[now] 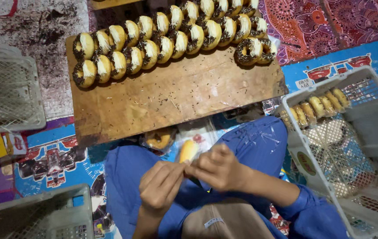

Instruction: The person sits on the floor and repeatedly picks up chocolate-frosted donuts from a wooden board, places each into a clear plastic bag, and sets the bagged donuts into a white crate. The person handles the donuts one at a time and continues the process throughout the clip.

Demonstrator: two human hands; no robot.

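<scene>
My left hand (pixel 160 186) and my right hand (pixel 217 168) meet over my lap, both pinching a clear plastic bag with a doughnut (pixel 189 150) inside it. Another wrapped doughnut (pixel 159 139) lies on the floor just beyond my hands. A wooden board (pixel 175 95) in front of me carries rows of doughnuts (pixel 153 46) topped with white icing and chocolate sprinkles, standing on edge.
A white plastic crate (pixel 377 132) at my right holds several bagged doughnuts (pixel 319 106). Another crate (pixel 7 90) stands upturned at the left, and a third (pixel 43 217) sits at the bottom left. A patterned mat (pixel 51 155) covers the floor.
</scene>
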